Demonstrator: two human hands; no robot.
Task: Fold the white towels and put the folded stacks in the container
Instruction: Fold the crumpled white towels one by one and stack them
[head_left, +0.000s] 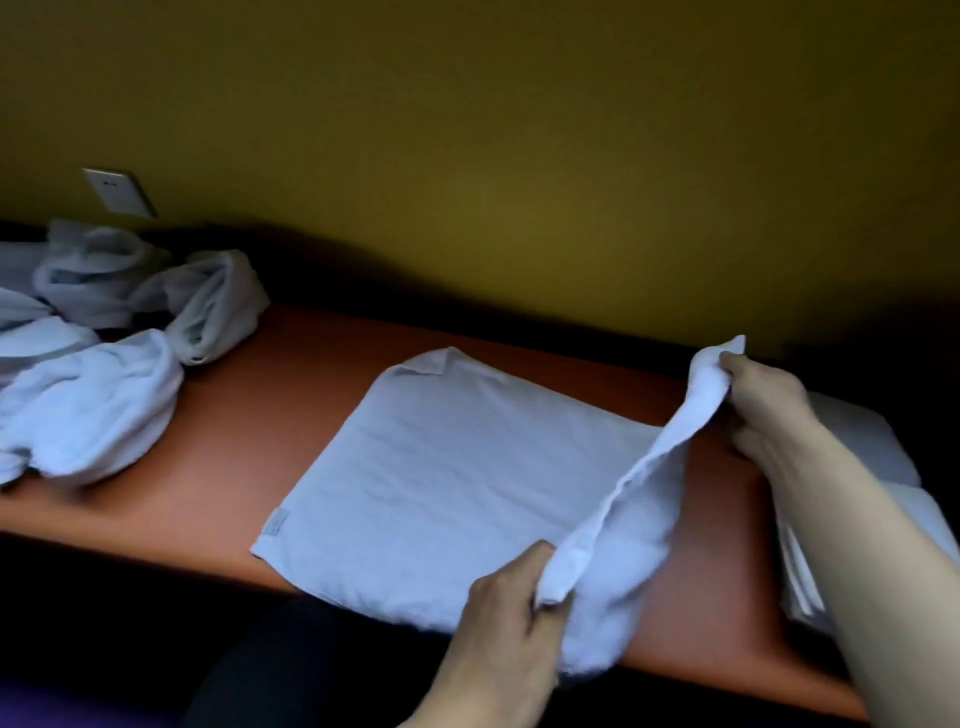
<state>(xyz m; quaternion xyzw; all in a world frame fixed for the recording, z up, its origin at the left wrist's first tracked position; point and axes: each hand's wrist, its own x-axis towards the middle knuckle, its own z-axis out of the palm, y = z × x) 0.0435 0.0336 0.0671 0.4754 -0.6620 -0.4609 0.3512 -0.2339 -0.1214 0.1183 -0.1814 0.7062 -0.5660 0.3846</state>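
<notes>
Towel (457, 483) lies spread on the orange table (218, 467) below a yellow wall (519, 130), its right edge lifted. I see the left hand (504, 618) pinching the near corner of that edge, fingers curled round the cloth, and the right hand (763, 410) gripping the far corner. Crumpled towels (104, 395) sit heaped at the table's left end. Folded towels (857, 441) lie behind the right forearm, partly hidden.
</notes>
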